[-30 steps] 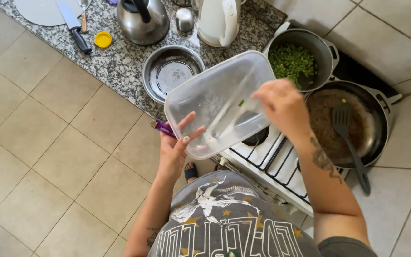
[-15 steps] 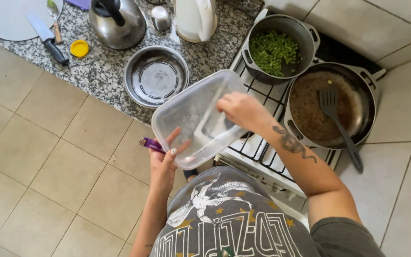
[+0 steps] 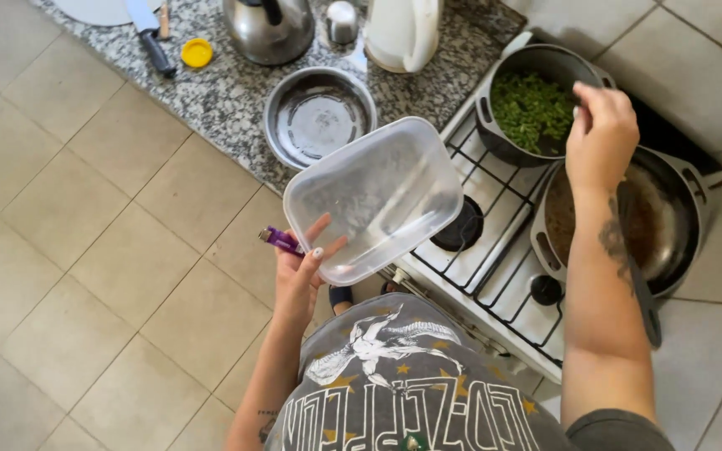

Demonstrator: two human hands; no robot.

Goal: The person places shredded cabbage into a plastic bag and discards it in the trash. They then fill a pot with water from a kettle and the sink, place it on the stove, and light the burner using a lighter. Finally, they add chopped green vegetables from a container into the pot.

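Along the worktop edge, left to right:
Worktop (image 3: 211,100): speckled grey stone; a knife (image 3: 150,38), a small yellow lid (image 3: 197,53), a steel kettle (image 3: 271,29), an empty steel bowl (image 3: 319,117) and a white jug (image 3: 401,32).
Left hand (image 3: 301,276): fingers grip a clear, unlabelled plastic tub (image 3: 373,199), tilted above the floor by the stove, with a purple lighter (image 3: 280,240).
Right hand (image 3: 601,138): over the dark pot of chopped greens (image 3: 532,104), fingers curled; whether they pinch anything I cannot tell.
Frying pan (image 3: 666,225): beneath the forearm.

Left hand (image 3: 301,280) gripping, right hand (image 3: 602,134) apparently half-curled.
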